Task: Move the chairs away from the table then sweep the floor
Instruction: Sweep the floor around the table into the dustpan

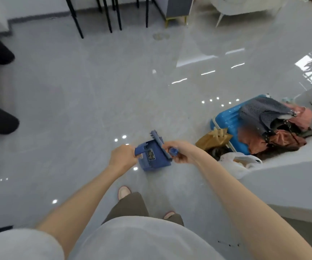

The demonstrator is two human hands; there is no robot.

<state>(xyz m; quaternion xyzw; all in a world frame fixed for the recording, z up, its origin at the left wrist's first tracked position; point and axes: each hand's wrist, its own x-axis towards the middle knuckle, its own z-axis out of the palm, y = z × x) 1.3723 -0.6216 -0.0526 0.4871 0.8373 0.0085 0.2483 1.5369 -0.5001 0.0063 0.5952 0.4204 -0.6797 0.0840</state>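
You stood in a home, in an open living and dining room. A glossy pale tiled floor (pixel 99 87) filled most of the frame. Black table and chair legs (pixel 112 14) stood at upper centre, beside a grey cabinet on gold feet (pixel 177 8). A white upholstered armchair (pixel 245 6) occupied the upper right. At right centre lay a blue suitcase (pixel 226 119) draped with clothes (pixel 263 113), with bags (pixel 213 138) just beside it.

Glossy grey floor (pixel 76 102) — blue suitcase (pixel 224 119), brown paper bag (pixel 211 139), white plastic bag (pixel 239 164) lying on it.
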